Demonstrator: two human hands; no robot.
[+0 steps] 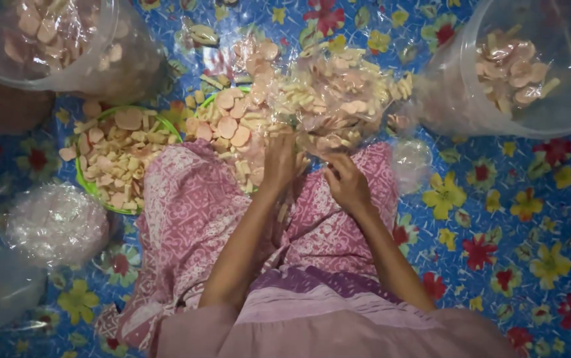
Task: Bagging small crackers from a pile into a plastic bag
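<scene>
At frame centre both hands, left hand [279, 162] and right hand [346, 182], pinch the mouth of a clear bag of crackers [335, 99], gathering it shut over the lap, beside the green tray [90, 185]

dim, soft overhead light | corners darker | overall soft blur, low detail

Blue flowered floor mat [497, 225] under green cracker trays [93, 189], clear plastic tubs [444, 99], empty bag bundle [53, 222].
</scene>
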